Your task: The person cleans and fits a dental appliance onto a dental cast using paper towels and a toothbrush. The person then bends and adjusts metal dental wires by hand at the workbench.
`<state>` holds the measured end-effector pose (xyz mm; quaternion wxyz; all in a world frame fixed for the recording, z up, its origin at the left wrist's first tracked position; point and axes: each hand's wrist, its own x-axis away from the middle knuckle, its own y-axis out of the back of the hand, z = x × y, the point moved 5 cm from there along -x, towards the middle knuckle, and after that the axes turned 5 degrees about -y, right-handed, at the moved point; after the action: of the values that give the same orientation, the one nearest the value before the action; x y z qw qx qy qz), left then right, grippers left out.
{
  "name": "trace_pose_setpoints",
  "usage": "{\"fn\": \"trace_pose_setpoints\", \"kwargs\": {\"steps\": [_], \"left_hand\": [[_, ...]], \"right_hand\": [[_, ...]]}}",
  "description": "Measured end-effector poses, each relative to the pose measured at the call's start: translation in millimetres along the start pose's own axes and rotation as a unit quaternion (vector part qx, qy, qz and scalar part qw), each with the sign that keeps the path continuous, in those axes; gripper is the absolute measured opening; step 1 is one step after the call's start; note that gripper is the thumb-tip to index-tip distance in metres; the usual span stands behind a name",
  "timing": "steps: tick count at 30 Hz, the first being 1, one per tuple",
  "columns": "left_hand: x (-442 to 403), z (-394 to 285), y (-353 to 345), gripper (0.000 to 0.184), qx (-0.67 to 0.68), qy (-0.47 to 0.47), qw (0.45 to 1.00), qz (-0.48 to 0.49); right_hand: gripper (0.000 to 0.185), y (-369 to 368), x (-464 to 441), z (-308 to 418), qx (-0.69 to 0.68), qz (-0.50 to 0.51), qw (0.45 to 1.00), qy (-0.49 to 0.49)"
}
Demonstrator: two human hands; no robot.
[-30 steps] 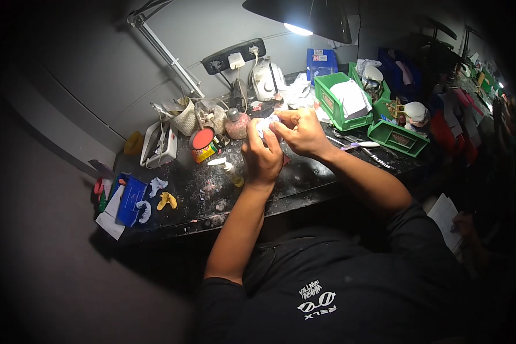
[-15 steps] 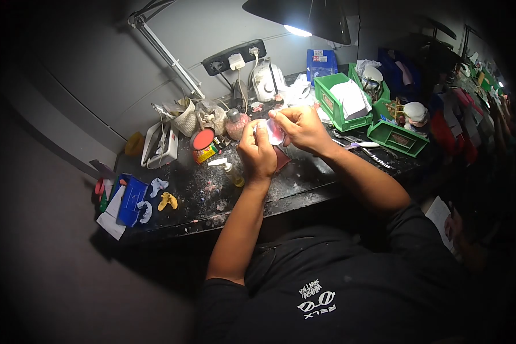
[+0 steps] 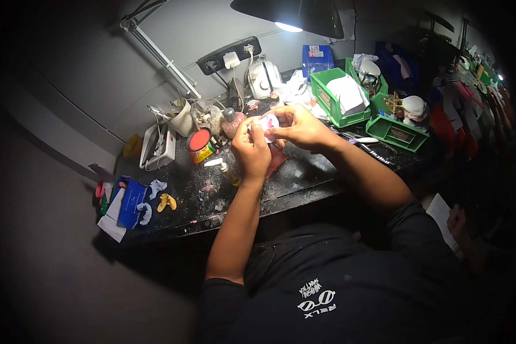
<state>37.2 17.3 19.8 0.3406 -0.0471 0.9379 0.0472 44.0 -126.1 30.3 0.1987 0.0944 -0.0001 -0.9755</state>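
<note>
A small white piece with a pink patch (image 3: pixel 270 122) is held up between both hands under the lamp. My left hand (image 3: pixel 251 148) grips its left side with thumb and fingers. My right hand (image 3: pixel 300 128) pinches it from the right. Beneath the hands a flat reddish sheet (image 3: pixel 276 160) lies on the black workbench (image 3: pixel 304 186). Just behind my left hand is a grey-capped bottle with pink contents (image 3: pixel 231 121). A small pump bottle (image 3: pixel 230 173) stands in front of my left wrist.
A red-topped can (image 3: pixel 200 140) stands left of the hands. Green bins (image 3: pixel 352 120) and hand tools (image 3: pixel 375 150) are at the right. A blue tray (image 3: pixel 133 199) and yellow pieces (image 3: pixel 167 202) lie at the left. The lamp (image 3: pixel 304 16) hangs overhead. Another person's hand (image 3: pixel 457 222) is at far right.
The piece has turned between my fingers, and my right fingers have shifted around it. The view has shifted slightly. At far right the other person's hand has moved.
</note>
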Motion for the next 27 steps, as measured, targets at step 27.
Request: {"fn": "trace_pose_setpoints", "kwargs": {"steps": [27], "left_hand": [[3.4,-13.2,-0.4,0.018,-0.101,-0.121,0.987,-0.037]], "right_hand": [[0.025,-6.8,8.7,14.1,0.151,-0.119,0.979,0.071]]}}
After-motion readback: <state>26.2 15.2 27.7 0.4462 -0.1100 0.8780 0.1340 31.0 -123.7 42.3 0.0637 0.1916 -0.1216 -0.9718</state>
